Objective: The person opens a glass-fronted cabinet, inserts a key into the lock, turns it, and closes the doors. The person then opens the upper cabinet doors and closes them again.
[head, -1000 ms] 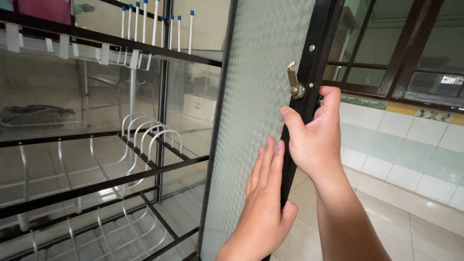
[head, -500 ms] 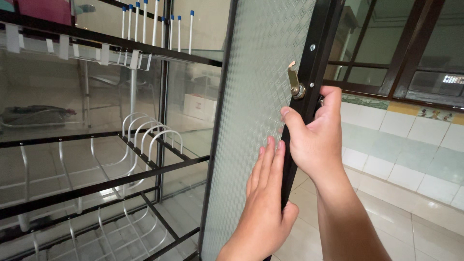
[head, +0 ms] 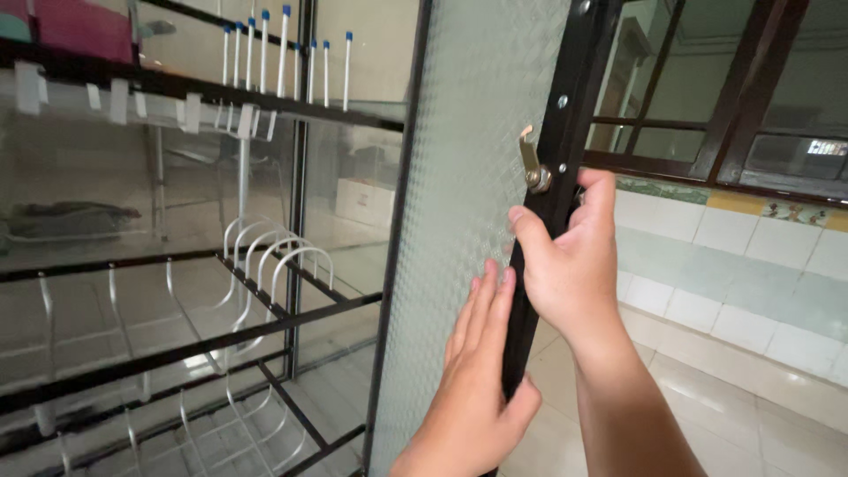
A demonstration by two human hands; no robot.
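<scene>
Looking down, we've got a tall cabinet [head: 177, 265] with a black metal frame filling the left of the view, its glass back throwing reflections and its inside fitted with racks. Swung out from it in the middle hangs the frosted-glass door [head: 459, 221], patterned pane in a black frame, its free edge running down the centre of the picture.

Inside the cabinet, across the middle shelf, sits a white wire plate rack [head: 274, 265] with curved hoops standing upright, and more white wire dividers line the shelf below. Up at the top shelf a row of white pegs with blue tips [head: 283, 53] stands upright. To the right, beyond the door, we see a dark-framed window [head: 733, 106] above a band of pale wall tiles [head: 751, 265], and a light tiled floor under that.

Now the hands. Our right hand [head: 570, 265] is wrapped around the door's free edge, thumb on the glass side, fingers curled round the far side of the frame — closed on it. Our left hand [head: 473, 389] lies below, fingers straight and together, flat against the frosted pane, thumb hooked against the frame edge; it presses rather than grips.

Smallest of all, just above the right hand's thumb, a brass cam latch [head: 531, 163] sits on the door frame, its tongue pointing up, with a small screw [head: 561, 102] higher on the frame.
</scene>
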